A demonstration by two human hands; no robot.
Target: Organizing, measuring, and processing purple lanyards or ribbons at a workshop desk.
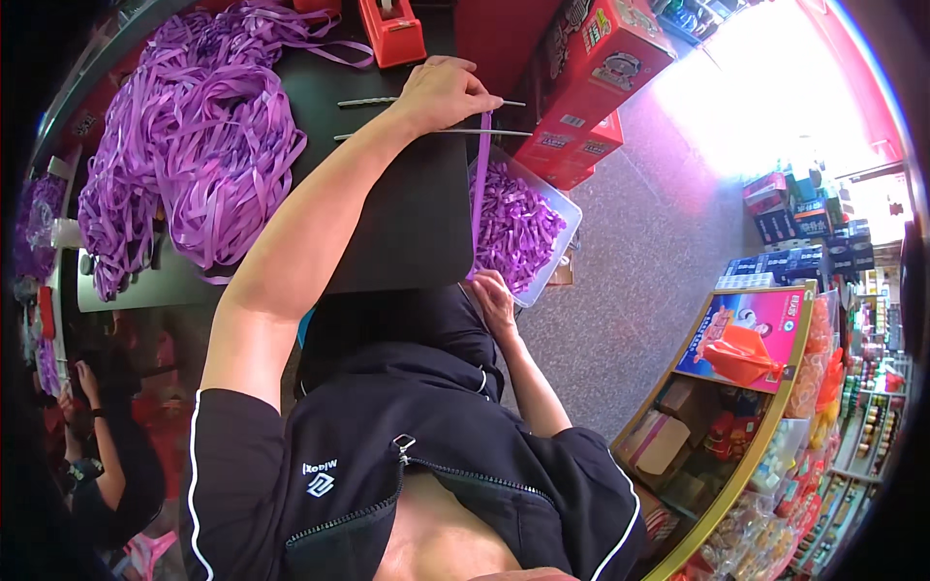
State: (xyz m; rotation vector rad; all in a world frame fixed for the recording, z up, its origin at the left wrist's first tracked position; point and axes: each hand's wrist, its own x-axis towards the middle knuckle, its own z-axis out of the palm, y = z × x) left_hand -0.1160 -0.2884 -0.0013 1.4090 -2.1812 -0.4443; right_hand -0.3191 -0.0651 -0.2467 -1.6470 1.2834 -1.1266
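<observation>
A purple ribbon [481, 184] runs along the right edge of the black tabletop [412, 213]. Its far end is under the fingertips of my left hand [438, 94], which pinches it beside two thin metal rods [504, 133]. These rods lie crosswise and stick out past the table edge. At the near end, my right hand [496, 305] has its fingers closed on the ribbon, just below the table corner. Beneath the strip, a clear plastic bin [562, 208] holds a heap of short purple ribbon pieces [518, 223].
A large tangled pile of purple ribbon [208, 136] covers the table's left side. An orange-red tape dispenser [395, 34] stands at the back. Red boxes [591, 77] are stacked beyond the bin. A glass display case [697, 426] stands at right. Another person's arm [107, 455] shows lower left.
</observation>
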